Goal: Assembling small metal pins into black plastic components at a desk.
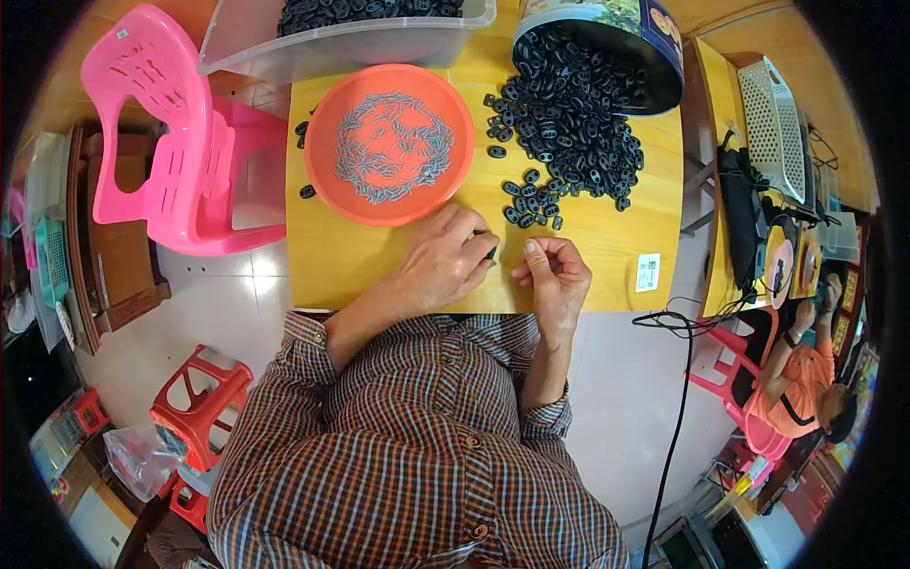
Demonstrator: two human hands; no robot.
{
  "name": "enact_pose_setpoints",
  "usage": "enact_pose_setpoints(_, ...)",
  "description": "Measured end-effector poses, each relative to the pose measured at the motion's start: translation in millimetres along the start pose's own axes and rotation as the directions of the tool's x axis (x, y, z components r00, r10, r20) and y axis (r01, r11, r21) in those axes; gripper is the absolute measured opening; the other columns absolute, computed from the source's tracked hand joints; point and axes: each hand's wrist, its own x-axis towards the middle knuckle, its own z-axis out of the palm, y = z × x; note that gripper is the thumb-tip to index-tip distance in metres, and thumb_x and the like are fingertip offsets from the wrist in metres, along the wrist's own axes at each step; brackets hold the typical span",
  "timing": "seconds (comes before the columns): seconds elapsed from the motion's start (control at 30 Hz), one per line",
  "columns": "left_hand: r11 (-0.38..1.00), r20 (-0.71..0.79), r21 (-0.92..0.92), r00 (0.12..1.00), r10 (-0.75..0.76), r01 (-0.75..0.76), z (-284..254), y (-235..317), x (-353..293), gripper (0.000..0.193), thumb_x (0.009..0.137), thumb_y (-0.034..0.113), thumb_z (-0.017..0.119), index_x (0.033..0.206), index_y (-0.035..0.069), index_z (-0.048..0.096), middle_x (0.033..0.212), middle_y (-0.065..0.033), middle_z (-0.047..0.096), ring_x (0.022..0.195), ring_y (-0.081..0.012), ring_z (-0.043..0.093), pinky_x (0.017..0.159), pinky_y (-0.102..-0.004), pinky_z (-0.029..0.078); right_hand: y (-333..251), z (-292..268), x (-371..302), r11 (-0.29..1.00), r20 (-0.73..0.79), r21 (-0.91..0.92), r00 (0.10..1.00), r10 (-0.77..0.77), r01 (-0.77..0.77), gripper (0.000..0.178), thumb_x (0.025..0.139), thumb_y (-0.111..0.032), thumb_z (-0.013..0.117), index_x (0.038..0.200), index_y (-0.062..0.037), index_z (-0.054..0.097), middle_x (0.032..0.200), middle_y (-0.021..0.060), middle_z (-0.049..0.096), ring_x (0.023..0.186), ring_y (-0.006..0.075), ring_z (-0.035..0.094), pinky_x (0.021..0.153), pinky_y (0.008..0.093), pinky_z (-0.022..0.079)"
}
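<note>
Yellow tabletop (611, 270), black oval pieces (580, 142)

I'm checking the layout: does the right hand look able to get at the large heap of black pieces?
Probably yes: between the right hand and large heap lie only yellow tabletop and a small cluster of pieces.

Pale glossy tiled floor (616, 379). Pink plastic chair (223, 156) far left, brown wooden cabinet (123, 256) further left, red stools (185, 431) near left. Yellow side table (718, 95) right; brownish panel (839, 95) beyond, maybe a wall, warped at rim.
</note>
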Motion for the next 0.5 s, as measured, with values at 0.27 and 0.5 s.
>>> enact_pose_setpoints(0.27, 0.996, 0.080, 0.086, 0.997, 0.023, -0.030, 2, 2, 2, 0.028, 0.065, 0.008, 0.070, 0.090, 0.000, 0.061, 0.088, -0.0096, 0.051, 0.083, -0.0276, 0.052, 0.072, -0.0383, 0.045, 3, 1, -1, 0.999, -0.012, -0.040, 0.999, -0.031, 0.031, 0.010, 0.087, -0.008, 0.062, 0.085, 0.0013, 0.060, 0.067, 0.0027, 0.061, 0.053, 0.0061, 0.055, 0.047, 0.0186, 0.042)
enact_pose_setpoints(0.5, 1.000, -0.075, -0.012, 0.997, -0.004, 0.003, -14, 7, 7, 0.029, 0.067, 0.001, 0.070, 0.095, 0.000, 0.062, 0.089, -0.0103, 0.053, 0.080, -0.0263, 0.055, 0.070, -0.0372, 0.046, -3, 6, 6, 0.999, -0.007, -0.035, 1.000, -0.011, 0.011, 0.011, 0.088, -0.010, 0.062, 0.084, 0.0005, 0.060, 0.063, 0.0029, 0.060, 0.052, 0.0052, 0.054, 0.045, 0.0181, 0.040)
